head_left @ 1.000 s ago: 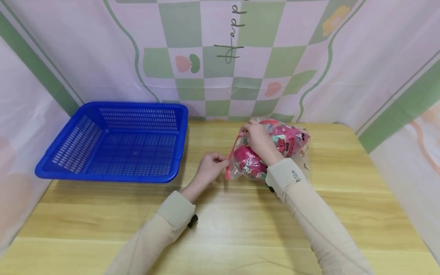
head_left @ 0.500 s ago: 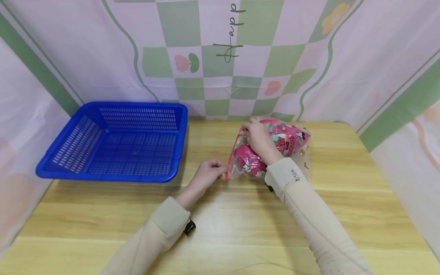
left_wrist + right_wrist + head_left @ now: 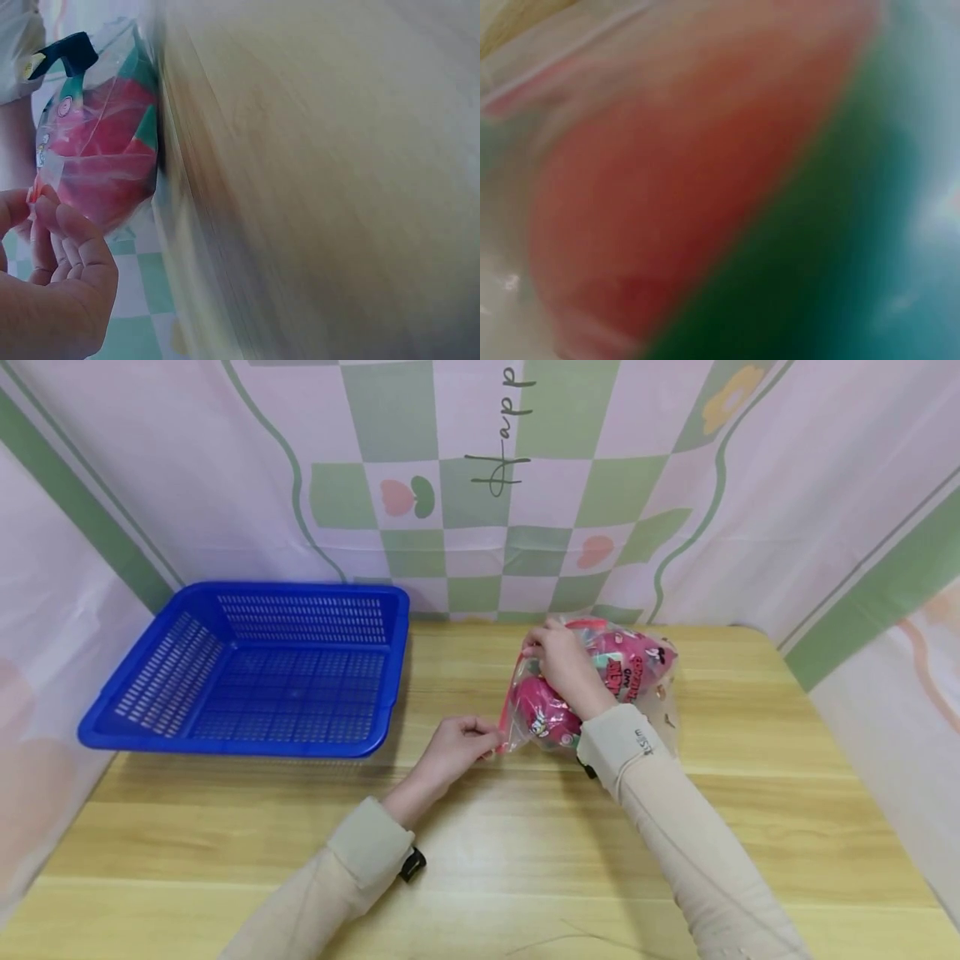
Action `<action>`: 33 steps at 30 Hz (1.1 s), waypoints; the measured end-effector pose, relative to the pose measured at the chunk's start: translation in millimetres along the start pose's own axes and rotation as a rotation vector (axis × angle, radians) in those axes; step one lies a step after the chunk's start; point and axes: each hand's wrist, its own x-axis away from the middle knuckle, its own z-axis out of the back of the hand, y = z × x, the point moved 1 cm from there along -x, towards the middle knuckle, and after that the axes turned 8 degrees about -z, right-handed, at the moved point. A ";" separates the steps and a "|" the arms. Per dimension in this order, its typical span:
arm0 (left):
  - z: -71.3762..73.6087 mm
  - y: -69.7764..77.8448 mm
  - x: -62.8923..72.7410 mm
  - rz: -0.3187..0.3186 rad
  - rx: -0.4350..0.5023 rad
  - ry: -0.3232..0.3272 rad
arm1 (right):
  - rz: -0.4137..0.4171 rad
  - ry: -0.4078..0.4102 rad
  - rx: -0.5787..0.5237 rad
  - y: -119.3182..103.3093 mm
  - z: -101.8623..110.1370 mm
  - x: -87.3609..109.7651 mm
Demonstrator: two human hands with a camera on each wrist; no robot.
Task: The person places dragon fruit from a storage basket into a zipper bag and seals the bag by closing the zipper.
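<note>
A clear zip bag (image 3: 628, 681) with printed cartoon figures and lettering lies at the right of the table. Through its film show pink and green contents (image 3: 543, 706), whose kind I cannot tell. Its red zip strip (image 3: 511, 689) runs along the left edge. My left hand (image 3: 453, 750) pinches the near corner of that strip between thumb and fingers, as the left wrist view also shows. My right hand (image 3: 567, 668) reaches over the bag and pinches the strip farther back; its fingertips are partly hidden. The right wrist view is blurred by pink and green close up.
A blue plastic basket (image 3: 390, 693) with slotted sides stands at the back left of the wooden table (image 3: 480, 877). A patterned cloth (image 3: 480, 552) hangs directly behind the table and at both sides.
My left hand has shifted slightly toward the near side, lowering the near corner of the zip strip a little, then moved slightly right. The right hand stays in place.
</note>
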 end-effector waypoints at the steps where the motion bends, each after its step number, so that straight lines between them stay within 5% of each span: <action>1: 0.0 0.1 0.3 -0.004 -0.003 -0.003 | 0.001 0.001 0.003 -0.3 0.3 0.0; 12: 6.7 -2.0 1.6 0.018 0.005 -0.023 | 0.112 0.067 -0.026 3.0 2.0 -0.2; 21: 8.3 -1.1 1.2 0.037 0.046 -0.059 | 0.129 0.028 -0.036 5.7 12.7 1.8; 33: 9.6 6.4 1.2 0.088 -0.055 -0.132 | 0.170 0.117 -0.063 27.2 34.2 8.2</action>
